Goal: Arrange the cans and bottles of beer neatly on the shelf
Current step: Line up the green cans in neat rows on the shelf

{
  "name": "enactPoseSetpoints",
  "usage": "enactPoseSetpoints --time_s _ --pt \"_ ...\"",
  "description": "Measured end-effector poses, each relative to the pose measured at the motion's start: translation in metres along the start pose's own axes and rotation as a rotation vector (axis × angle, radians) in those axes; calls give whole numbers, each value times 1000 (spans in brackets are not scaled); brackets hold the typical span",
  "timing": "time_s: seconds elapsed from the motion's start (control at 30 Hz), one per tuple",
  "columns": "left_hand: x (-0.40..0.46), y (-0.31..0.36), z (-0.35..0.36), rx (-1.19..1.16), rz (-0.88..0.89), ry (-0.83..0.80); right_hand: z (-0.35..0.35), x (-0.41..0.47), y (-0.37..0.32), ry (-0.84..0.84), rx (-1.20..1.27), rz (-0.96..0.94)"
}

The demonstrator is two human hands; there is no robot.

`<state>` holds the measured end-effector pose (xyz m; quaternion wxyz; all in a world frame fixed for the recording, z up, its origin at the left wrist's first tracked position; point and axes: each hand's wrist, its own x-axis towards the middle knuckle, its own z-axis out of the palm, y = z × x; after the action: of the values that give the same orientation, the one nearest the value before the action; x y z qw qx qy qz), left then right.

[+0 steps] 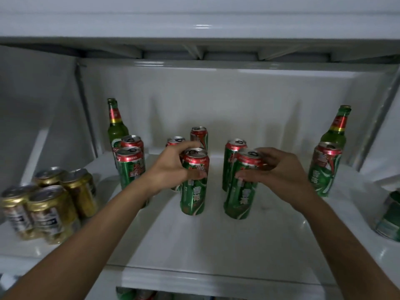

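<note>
Several green beer cans with red tops stand on the white fridge shelf (194, 245). My left hand (173, 167) grips the upper part of the front middle can (193, 191). My right hand (275, 167) grips the can to its right (241, 195), fingers curled over its top and side. Two more cans (199, 135) stand behind my left hand, one (232, 156) behind the right-hand can. Two cans (129, 165) stand at the left before a green bottle (115, 124). At the right, another can (324, 172) stands before a second green bottle (337, 126).
Several gold cans (49, 204) are grouped on the door rack at the left. A green can (389, 217) sits in the door rack at the far right. The upper shelf edge (199, 27) hangs overhead. More cans (134, 294) show below the shelf's front edge.
</note>
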<state>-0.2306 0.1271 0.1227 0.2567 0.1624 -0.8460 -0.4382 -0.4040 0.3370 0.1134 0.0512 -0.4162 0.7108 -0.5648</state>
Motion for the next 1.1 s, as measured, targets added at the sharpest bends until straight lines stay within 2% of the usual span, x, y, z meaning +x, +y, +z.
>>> enactPoseSetpoints --time_s 0.23,0.67,0.83,0.9,0.97,1.03,1.1 --pt "3 -21 -12 -86 -33 -26 49 9 3 -15 -36 -17" --pt "2 -30 -13 -87 20 -109 58 8 3 4 -96 3" --pt "-3 -19 -25 50 44 -215 50 7 1 -121 -113 19" --pt "-8 -8 -38 188 115 -159 36 8 1 -144 -97 12" --pt "-18 4 -59 334 220 -22 8 8 1 -10 -51 -29" --pt "-32 12 -86 439 271 132 -30 9 5 272 -105 -52" --pt "-38 8 -107 534 243 264 -72 15 20 539 -280 28"
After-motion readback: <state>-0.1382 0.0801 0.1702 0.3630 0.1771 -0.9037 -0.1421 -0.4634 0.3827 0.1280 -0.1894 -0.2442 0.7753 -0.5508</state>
